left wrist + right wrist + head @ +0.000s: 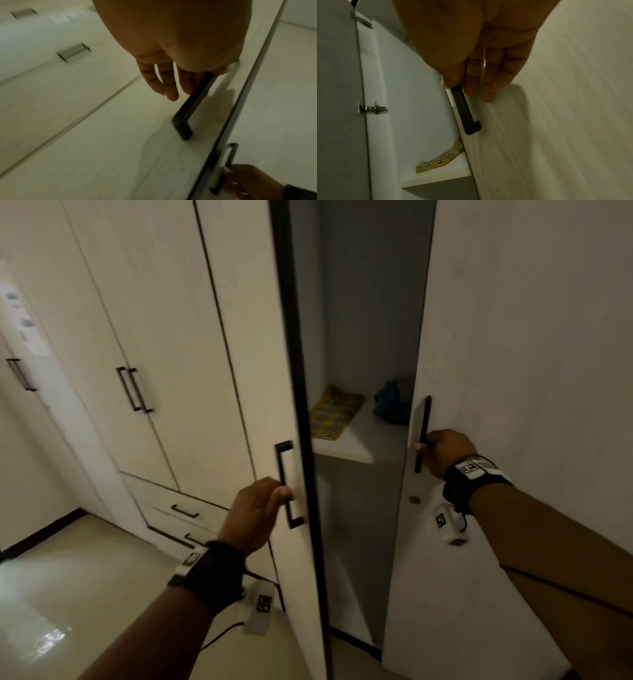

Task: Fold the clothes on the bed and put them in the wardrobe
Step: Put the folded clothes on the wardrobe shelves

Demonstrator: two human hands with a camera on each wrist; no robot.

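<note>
The wardrobe's two white doors stand partly apart. My left hand (272, 499) (180, 83) holds the black bar handle (286, 484) (188, 108) of the left door (253, 337), thumb in front and fingers behind it. My right hand (442, 450) (471, 83) grips the black handle (423, 433) (464, 111) of the right door (513, 337). Through the gap I see a white shelf (359, 443) (436, 178). A folded yellow patterned cloth (334, 412) (436, 161) lies on its left side. A bunched blue cloth (392, 402) sits at its right, partly hidden by the door.
More closed wardrobe doors with paired black handles (135, 388) run off to the left, with drawers (185, 510) below them. A shiny tiled floor (68, 594) lies at lower left. A metal hinge (373, 108) sits on the inner side wall.
</note>
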